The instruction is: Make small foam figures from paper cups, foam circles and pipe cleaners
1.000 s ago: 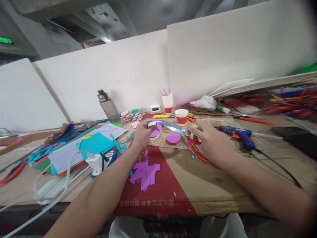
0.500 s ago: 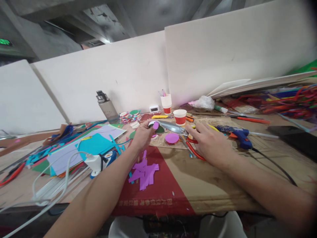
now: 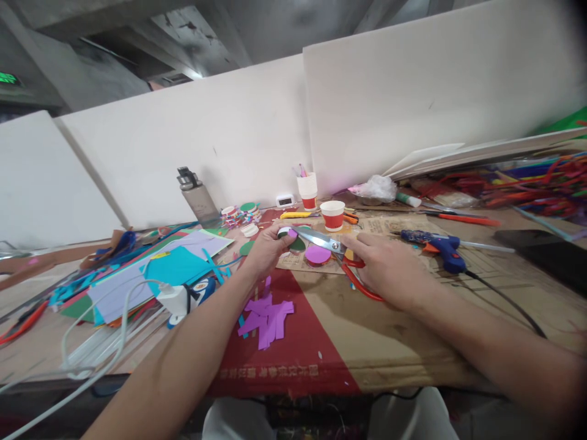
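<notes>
My left hand (image 3: 270, 249) pinches a small white paper piece with a purple patch (image 3: 292, 233) on its edge. My right hand (image 3: 389, 266) is wrapped round the red handles of a pair of scissors (image 3: 316, 237). Their metal blades point left, and the tips reach the paper piece beside my left fingertips. Below the blades lies a round purple disc (image 3: 318, 254). A dark green disc (image 3: 298, 244) shows partly behind the blade tips. Cut purple paper strips (image 3: 270, 321) lie in a loose pile nearer me, on the red part of the cardboard.
A red and white paper cup (image 3: 332, 217) stands behind the scissors. To the right lies a blue glue gun (image 3: 449, 250) with its cord. Coloured sheets (image 3: 178, 269) and a white charger (image 3: 173, 300) with cable are on the left. A bottle (image 3: 198, 195) stands behind.
The scissors have shifted slightly left and down, and their handles sit differently in my right hand. My left hand has turned the paper piece, so less purple shows.
</notes>
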A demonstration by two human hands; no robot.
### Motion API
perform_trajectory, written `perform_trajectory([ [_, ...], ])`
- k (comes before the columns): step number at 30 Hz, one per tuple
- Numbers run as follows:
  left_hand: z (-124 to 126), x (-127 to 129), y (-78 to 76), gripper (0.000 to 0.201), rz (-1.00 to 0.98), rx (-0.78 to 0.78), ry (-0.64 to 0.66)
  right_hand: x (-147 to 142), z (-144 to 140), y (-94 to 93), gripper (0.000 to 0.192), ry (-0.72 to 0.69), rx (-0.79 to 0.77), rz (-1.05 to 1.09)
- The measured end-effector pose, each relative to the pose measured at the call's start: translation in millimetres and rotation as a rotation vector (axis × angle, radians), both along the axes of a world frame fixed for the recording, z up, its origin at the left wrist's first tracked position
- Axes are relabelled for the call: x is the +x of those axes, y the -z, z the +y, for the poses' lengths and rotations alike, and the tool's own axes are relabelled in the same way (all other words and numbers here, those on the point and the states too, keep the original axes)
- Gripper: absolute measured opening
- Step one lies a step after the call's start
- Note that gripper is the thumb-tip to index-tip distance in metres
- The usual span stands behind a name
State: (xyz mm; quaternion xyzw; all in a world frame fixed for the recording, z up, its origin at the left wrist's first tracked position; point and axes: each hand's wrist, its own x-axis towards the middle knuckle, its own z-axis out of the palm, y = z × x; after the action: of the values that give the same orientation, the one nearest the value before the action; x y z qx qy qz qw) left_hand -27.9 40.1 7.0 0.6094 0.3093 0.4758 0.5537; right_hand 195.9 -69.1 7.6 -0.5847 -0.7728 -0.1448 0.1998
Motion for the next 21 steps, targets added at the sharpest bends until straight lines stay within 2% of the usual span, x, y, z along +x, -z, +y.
perform_trajectory([
  [3, -2.4, -1.1, -0.6, 0.036, -0.017, -0.019, 0.046, 2.5, 8.6, 5.1, 0.043, -0.031, -0.042, 0.202],
  [6, -6.4, -1.0, -3.7, 0.040, -0.027, -0.037, 0.049, 9.1, 19.2, 8.4, 0.039, 0.021, -0.093, 0.296],
  [14, -6.4, 9.8, -2.3, 0.037, -0.062, -0.047, -0.130, 26.5, 34.8, 8.4, 0.035, 0.277, -0.220, 0.205],
  [21, -12.8, 15.9, -6.6, 0.028, -0.184, -0.138, -0.228, 31.8, 38.5, 15.4, 0.032, 0.292, -0.271, 0.130],
])
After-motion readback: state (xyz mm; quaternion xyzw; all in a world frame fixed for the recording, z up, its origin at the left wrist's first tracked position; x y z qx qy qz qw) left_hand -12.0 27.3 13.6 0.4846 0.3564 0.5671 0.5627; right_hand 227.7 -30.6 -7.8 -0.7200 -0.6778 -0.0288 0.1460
